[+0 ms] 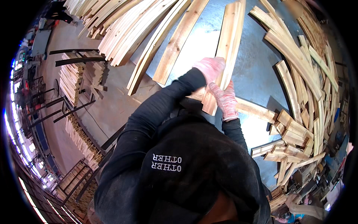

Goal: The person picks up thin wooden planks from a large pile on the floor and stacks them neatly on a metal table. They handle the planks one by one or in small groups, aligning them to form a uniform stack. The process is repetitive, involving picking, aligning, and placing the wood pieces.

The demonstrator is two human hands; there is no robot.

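A long wooden board [230, 33] points away from my body over the metal tabletop [255, 59], its near end close to my waist. My left hand [210, 69], in a pinkish-white glove, grips its left edge. Lower down, on the right edge, my right hand [226, 100] is closed around the board in a matching glove; some fingers are hidden. Crosswise behind the board's near end lies another wooden strip [257, 109]. To the left of my left hand a single board [179, 43] with small knots rests on the table.
Many pale boards [138, 31] lie side by side at the far left. A jumbled pile of boards [298, 63] fills the table's right side, with short offcuts [294, 130] nearer me. Stacked wood on metal racks [71, 84] stands on the floor at left.
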